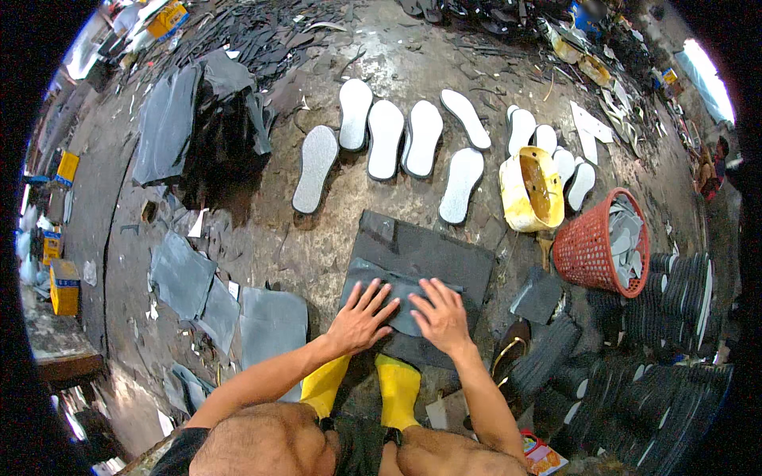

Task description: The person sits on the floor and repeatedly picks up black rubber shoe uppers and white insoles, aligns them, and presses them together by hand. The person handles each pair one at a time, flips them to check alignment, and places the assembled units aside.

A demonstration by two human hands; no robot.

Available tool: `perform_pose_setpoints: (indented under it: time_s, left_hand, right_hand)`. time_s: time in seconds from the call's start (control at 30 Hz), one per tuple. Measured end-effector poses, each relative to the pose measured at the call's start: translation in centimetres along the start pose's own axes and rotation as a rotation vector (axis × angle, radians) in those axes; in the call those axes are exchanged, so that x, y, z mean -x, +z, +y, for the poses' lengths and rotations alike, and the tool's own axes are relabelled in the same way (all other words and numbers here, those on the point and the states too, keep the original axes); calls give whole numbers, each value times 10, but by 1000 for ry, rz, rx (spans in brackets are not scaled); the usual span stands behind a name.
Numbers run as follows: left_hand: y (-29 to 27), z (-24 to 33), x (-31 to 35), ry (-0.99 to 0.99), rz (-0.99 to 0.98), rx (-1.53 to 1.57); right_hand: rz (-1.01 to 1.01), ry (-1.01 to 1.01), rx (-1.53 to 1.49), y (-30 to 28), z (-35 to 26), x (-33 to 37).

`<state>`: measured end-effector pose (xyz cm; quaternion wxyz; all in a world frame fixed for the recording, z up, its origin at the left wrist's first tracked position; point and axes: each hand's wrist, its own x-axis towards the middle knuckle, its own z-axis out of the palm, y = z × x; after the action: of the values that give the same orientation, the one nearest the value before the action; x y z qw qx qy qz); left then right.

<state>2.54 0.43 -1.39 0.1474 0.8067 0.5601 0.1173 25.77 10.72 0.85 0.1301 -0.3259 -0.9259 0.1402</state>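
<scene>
On the floor in front of me lies a square black mat (460, 258) with a smaller dark grey sheet piece (377, 278) on top of it. My left hand (361, 319) rests flat on the left part of that piece, fingers spread. Palm down, my right hand (442, 317) lies on its right part, fingers also apart. Neither hand holds anything. Part of the sheet's near edge is hidden under my hands. Beyond the mat, several white-topped shoe soles lie on the floor, among them a speckled grey sole (316, 170) and a white sole (462, 186).
A yellow cut-open container (512, 202), a brush (545, 250) and a red basket (583, 258) of grey scraps stand to the right. Stacked black soles (627, 412) fill the lower right. Grey sheets (274, 321) lie left; a dark sheet pile (167, 127) rises at far left.
</scene>
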Motion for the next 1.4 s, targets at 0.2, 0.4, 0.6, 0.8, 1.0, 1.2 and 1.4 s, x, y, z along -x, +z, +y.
perform_pose_setpoints:
  time_s: [0.2,0.4,0.6,0.8,1.0,1.2,1.4]
  left_hand:
    - [3,27,17,-65,-196,58]
    - [-3,33,24,-150,-176,32]
    - [-10,28,34,-194,-95,174]
    - [-25,7,23,-135,184,397]
    - [-51,-14,31,-266,208,398]
    - [-67,-23,45,-364,258,376]
    - [-75,-12,36,-343,336,374]
  right_hand:
    - [187,256,-70,-9,51,-6]
    - [400,348,-129,-19,80,-81]
    - [313,256,-108,-12,104,-210]
    - [198,224,-63,29,93,-306]
    - [428,660,42,-24,227,-356]
    - [-186,1325,239,-62,330,-342]
    - [-17,1270,152,-72,313,-345]
